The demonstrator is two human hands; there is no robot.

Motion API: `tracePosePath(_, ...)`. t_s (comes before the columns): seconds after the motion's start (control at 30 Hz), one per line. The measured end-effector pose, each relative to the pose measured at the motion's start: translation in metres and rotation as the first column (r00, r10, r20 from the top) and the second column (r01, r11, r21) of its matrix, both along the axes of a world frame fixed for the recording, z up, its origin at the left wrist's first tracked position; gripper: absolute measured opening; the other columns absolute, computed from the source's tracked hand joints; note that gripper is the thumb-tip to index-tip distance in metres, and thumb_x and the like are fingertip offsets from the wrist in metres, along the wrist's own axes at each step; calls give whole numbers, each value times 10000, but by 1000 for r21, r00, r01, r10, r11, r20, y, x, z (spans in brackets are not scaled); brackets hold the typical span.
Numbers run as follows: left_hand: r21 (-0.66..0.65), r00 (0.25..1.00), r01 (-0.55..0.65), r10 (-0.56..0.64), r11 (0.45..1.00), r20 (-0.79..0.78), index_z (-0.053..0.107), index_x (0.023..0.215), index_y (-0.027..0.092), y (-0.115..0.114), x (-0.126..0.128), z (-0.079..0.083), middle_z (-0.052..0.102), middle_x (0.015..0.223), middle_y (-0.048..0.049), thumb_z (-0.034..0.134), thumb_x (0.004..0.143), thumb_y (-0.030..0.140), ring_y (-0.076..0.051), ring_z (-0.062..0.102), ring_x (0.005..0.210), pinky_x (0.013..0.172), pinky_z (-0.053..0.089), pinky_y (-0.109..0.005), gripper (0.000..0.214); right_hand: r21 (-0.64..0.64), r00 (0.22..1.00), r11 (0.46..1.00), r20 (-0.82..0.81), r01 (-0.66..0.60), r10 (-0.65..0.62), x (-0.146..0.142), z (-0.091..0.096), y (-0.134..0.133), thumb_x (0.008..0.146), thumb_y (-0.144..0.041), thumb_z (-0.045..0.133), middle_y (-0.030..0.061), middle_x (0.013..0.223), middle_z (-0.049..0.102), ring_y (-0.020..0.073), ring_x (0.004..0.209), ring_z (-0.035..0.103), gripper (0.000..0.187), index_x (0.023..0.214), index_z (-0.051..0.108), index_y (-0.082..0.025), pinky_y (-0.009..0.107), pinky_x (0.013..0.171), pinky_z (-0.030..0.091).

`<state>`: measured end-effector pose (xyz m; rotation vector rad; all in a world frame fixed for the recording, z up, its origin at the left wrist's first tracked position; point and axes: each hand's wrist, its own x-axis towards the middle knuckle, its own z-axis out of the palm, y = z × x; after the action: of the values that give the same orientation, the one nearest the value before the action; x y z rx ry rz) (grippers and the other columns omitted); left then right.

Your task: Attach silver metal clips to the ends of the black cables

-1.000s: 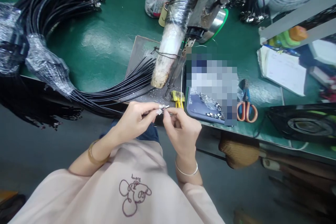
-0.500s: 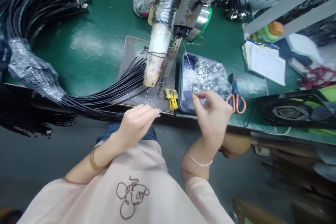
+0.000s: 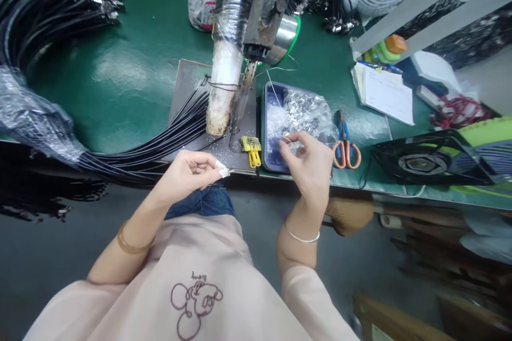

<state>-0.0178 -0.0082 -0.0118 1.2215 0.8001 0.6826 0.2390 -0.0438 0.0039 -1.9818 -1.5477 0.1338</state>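
Note:
My left hand is closed in a pinch at the bench's front edge. White covering shows at its fingertips, and a small, thin metallic tip juts out to the right; the rest of that piece is hidden. My right hand hovers over the front of a blue tray, thumb and forefinger pinched on a thin solder wire. The wire comes from a spool with a green rim. Between the hands lies a yellow clip with a yellow pad. A soldering iron points down behind it.
Black cables lie left on a grey board. A taped duct hangs beside the iron. Bagged metal pieces fill the tray. Orange-handled cutters, a notepad and a black fan stand right.
The view has shifted, so the bench things sit further left. My left hand has turned, showing its curled fingers and white-covered tips. My right hand keeps its pinch over the tray.

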Motion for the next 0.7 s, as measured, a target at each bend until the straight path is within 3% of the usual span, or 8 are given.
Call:
tracePosePath(0.07,11,999,-32,32,999,-1,707,665,122,-1,4,-1,493,473,47,748,725,261,-45,370,434,418,271,-170,157,120,993,989,-92,91,-80,-7,1,-6,812,-286,668,-102,478,366,98,441,306,108,731,640,-221,270,532,295)
tracePosePath(0.1,28,999,-46,46,999,-3,709,664,121,-2,6,-1,493,485,45,746,728,261,-46,371,451,432,282,-172,157,186,983,974,-152,132,-104,-10,2,-9,813,-296,679,-102,484,383,90,430,289,111,738,647,-220,267,507,273)
tracePosePath(0.2,97,994,-100,102,990,-26,733,712,117,-4,11,-1,553,551,21,727,759,271,-62,427,505,482,341,-184,161,360,940,913,-334,191,-65,-23,3,-17,782,-281,724,-40,655,626,88,474,418,92,747,667,-218,254,472,295)
tracePosePath(0.27,148,988,-136,145,979,-51,750,773,111,-4,13,-1,590,595,9,697,779,266,-72,467,535,518,378,-195,163,409,903,898,-429,162,33,-33,4,-22,754,-233,750,-15,747,691,104,563,533,72,744,679,-223,239,485,351)
tracePosePath(0.4,229,976,-162,190,960,-106,729,808,110,-6,16,-4,563,583,23,634,795,244,-77,464,540,558,397,-212,165,303,838,951,-502,-59,212,-55,0,-32,781,-178,738,-12,754,696,111,608,572,60,771,721,-234,222,467,362)
tracePosePath(0.47,245,975,-153,188,957,-123,699,787,119,-6,16,-6,540,570,32,625,798,248,-77,447,528,544,378,-214,149,229,855,963,-461,-145,238,-67,-4,-34,845,-194,707,1,784,711,115,615,574,62,811,742,-232,231,473,373)
tracePosePath(0.6,244,976,-151,183,958,-117,628,734,146,-6,15,-6,488,549,55,639,779,231,-69,403,509,517,339,-207,97,218,914,958,-317,-188,252,-84,-14,-29,946,-227,628,9,783,712,135,674,616,162,812,718,-216,260,585,461)
tracePosePath(0.7,237,979,-143,173,961,-109,605,730,154,-6,15,-6,482,559,58,638,776,222,-67,397,514,522,343,-206,88,201,922,954,-277,-220,271,-88,-18,-24,980,-230,582,-2,755,686,121,639,584,211,793,677,-206,252,585,441)
